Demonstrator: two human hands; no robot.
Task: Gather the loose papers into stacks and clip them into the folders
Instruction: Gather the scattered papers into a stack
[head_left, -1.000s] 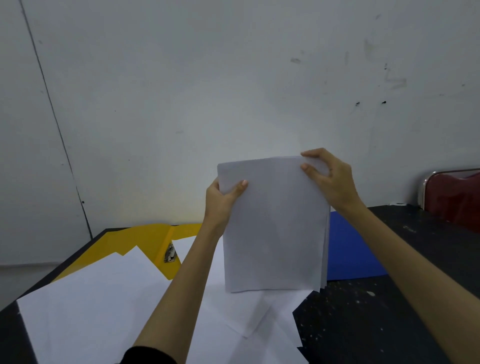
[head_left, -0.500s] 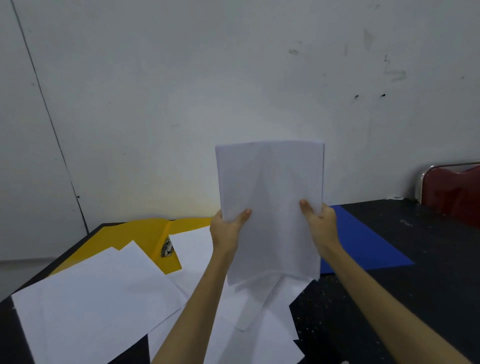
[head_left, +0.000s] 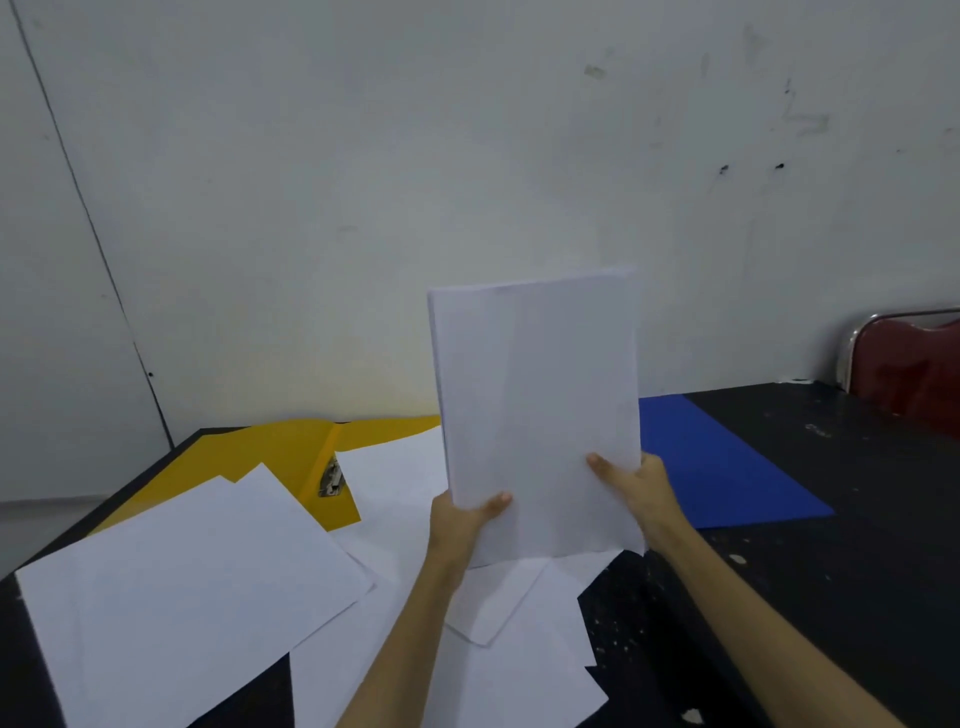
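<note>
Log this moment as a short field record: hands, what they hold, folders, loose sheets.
left hand: grips the paper stack's lower left edge
right hand: grips its lower right edge
paper stack: held upright above the table
yellow folder: open, metal clip visible, partly under sheets
blue folder: flat, behind the right hand
loose sheets: spread overlapping on the table's left

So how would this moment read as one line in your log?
stage: squaring stack | left hand: holds stack upright | right hand: holds stack | loose sheets: on table | yellow folder: open | blue folder: flat
</note>
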